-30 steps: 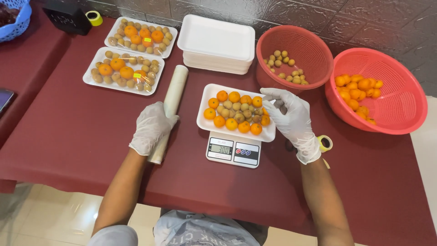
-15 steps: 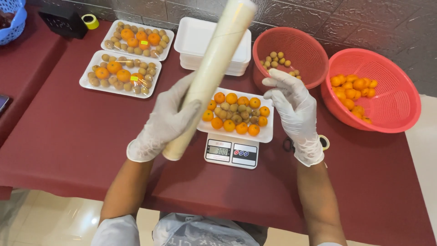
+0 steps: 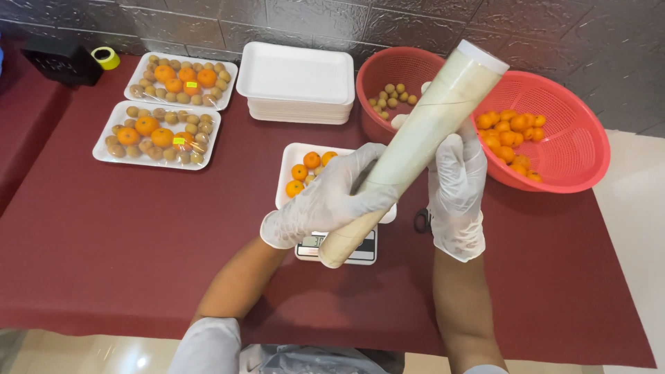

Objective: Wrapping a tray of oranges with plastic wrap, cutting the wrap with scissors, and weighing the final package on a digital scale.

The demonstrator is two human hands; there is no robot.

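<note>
- Now the two wrapped fruit trays (image 3: 158, 131) lie as before at the tabletop's far left corner.
- Left hand (image 3: 325, 201) has its grip closed round the cling-film roll (image 3: 409, 149), lifted off the tabletop and tilted above the fruit tray (image 3: 298, 166) on the scale (image 3: 339, 248).
- Right hand (image 3: 457, 183) has come up, fingers open, touching the roll's side.

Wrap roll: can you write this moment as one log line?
left hand: grips wrap roll | right hand: touches roll | roll: tilted above fruit tray on scale

Bright, even indoor light; soft shadows; sharp focus; mild wide-angle distortion.
</note>
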